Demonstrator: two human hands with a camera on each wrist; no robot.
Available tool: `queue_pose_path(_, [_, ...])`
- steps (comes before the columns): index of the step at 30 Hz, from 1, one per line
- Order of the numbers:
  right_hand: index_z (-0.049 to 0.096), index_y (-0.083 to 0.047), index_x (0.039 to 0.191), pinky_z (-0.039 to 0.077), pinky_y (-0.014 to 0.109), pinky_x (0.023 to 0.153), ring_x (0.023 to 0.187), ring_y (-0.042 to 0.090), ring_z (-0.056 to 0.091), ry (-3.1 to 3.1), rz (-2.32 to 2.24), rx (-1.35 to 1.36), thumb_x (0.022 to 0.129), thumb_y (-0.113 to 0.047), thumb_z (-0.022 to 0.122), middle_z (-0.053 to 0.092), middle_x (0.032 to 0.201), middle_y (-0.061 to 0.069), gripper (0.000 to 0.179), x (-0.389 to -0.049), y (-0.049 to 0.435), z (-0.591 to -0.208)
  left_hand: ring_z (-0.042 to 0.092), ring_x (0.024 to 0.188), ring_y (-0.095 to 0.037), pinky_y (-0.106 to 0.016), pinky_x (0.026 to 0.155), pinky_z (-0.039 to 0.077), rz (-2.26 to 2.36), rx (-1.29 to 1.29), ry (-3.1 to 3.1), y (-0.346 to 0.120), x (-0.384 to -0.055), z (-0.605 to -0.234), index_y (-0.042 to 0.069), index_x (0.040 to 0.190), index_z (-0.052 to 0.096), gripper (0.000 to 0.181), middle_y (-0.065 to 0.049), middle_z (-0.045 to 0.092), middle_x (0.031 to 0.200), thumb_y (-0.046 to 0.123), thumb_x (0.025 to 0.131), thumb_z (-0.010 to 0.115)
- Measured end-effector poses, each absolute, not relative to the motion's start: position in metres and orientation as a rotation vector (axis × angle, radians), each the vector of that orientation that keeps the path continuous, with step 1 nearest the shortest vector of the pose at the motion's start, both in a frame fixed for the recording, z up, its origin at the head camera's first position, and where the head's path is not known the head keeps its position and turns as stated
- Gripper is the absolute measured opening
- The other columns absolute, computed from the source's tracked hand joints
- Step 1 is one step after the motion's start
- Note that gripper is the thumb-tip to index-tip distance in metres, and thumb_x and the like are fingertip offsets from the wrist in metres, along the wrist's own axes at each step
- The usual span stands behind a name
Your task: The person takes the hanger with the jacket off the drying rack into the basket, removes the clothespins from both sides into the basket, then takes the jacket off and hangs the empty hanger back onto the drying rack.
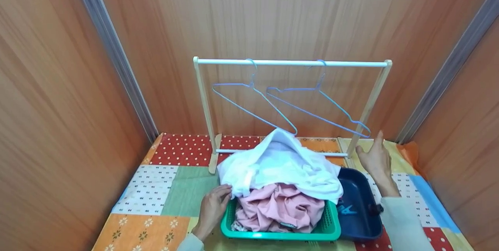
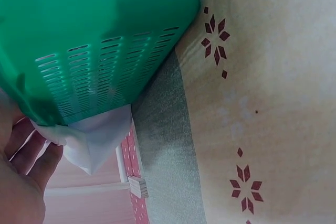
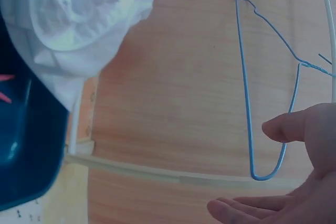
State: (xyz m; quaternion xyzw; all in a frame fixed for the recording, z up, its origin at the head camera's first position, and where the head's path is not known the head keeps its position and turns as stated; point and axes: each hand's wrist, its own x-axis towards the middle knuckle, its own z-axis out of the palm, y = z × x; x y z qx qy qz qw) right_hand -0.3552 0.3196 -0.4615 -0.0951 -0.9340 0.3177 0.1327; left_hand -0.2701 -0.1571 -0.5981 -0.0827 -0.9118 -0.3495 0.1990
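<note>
A white garment [image 1: 280, 165] lies draped over the back of a green basket [image 1: 280, 236], above a crumpled pink garment [image 1: 278, 208] inside it. At the basket's left side my left hand [image 1: 212, 206] pinches the white garment's edge; the left wrist view shows the fabric [image 2: 102, 137] between thumb and fingers. My right hand [image 1: 377, 161] is raised beside the rack's right post, thumb and index finger spread, holding nothing. Nearest to it hangs the right blue wire hanger [image 3: 245, 82]. A second wire hanger [image 1: 255, 116] hangs to the left.
A small rack carries both hangers on its white top bar [image 1: 288, 62]. Right of the basket sits a dark blue tray [image 1: 368, 223] with blue clothespins [image 1: 347, 209]. Wooden panels [image 1: 273, 17] enclose the back and sides. Patchwork cloth [image 1: 191, 192] covers the surface.
</note>
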Motion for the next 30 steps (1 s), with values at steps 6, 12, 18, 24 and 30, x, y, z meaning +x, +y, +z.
queue_pose_path(6, [0.022,0.004,0.152,0.042,0.063,0.098,0.127,0.053,0.046,-2.963,0.923,-0.186,0.097,-0.038,0.053,0.040,0.145,0.035,0.075,-0.337,0.314,-0.480,0.068,0.111,-0.022,-0.041,0.093,0.054,-0.997,-0.243,-2.537,-0.155,-0.269,-0.598,0.010,0.103,0.078,0.016,-0.001,0.074,0.113,0.010,0.088,0.072])
queue_pose_path(12, [0.033,-0.004,0.150,0.046,0.061,0.096,0.127,0.049,0.049,-3.049,0.950,-0.076,0.098,-0.040,0.055,0.043,0.145,0.031,0.067,-0.322,0.299,-0.494,0.068,0.110,-0.023,-0.040,0.092,0.054,-0.988,-0.257,-2.485,-0.155,-0.267,-0.598,0.008,0.102,0.078,0.016,-0.003,0.074,0.113,0.008,0.087,0.073])
queue_pose_path(18, [0.035,-0.001,0.149,0.043,0.061,0.100,0.130,0.049,0.047,-3.088,0.955,0.063,0.098,-0.036,0.059,0.043,0.146,0.030,0.067,-0.313,0.288,-0.508,0.068,0.110,-0.023,-0.040,0.092,0.054,-0.975,-0.260,-2.510,-0.155,-0.264,-0.597,0.007,0.105,0.077,0.018,-0.004,0.074,0.114,0.008,0.088,0.072])
queue_pose_path(24, [0.038,-0.004,0.149,0.046,0.058,0.098,0.127,0.046,0.051,-3.074,0.940,0.141,0.096,-0.037,0.061,0.045,0.146,0.028,0.067,-0.309,0.286,-0.518,0.068,0.110,-0.024,-0.039,0.090,0.055,-1.008,-0.268,-2.546,-0.156,-0.264,-0.594,0.008,0.107,0.076,0.019,-0.005,0.073,0.114,0.007,0.088,0.071])
queue_pose_path(30, [0.042,-0.006,0.147,0.050,0.056,0.093,0.122,0.044,0.056,-3.054,0.935,0.174,0.094,-0.036,0.065,0.050,0.143,0.026,0.065,-0.305,0.287,-0.522,0.067,0.110,-0.028,-0.041,0.087,0.056,-0.988,-0.240,-2.548,-0.156,-0.266,-0.589,0.007,0.107,0.075,0.020,-0.009,0.072,0.117,0.008,0.087,0.073])
